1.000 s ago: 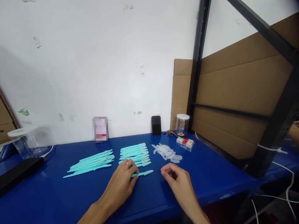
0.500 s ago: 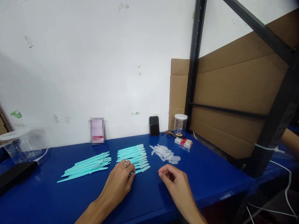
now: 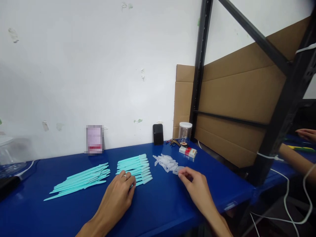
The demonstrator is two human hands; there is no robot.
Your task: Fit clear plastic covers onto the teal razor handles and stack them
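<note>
My left hand [image 3: 120,189], with a ring on one finger, rests over the near left part of a neat row of slim teal sticks [image 3: 134,163]. They look like eyebrow razors, with pale right ends. Its fingers are curled together and hide what they may grip. On the right, my right hand [image 3: 195,181] pinches with thumb and forefinger at a translucent cap [image 3: 181,168] on the near edge of a loose pile of such caps [image 3: 166,162]. Farther left lies another fanned heap of teal sticks [image 3: 81,180].
Against the wall stand a black phone-like device [image 3: 158,134] and a blurred pink card [image 3: 95,140]. A lidded clear jar [image 3: 185,133], keys [image 3: 174,142] and a red-white packet [image 3: 188,152] sit at back right. Past the rack post [image 3: 274,121], another person's arm [image 3: 296,156] shows.
My right hand has moved right and forward, reaching the edge of the cap pile. The left hand keeps its place over the row. The camera view has turned slightly right.
</note>
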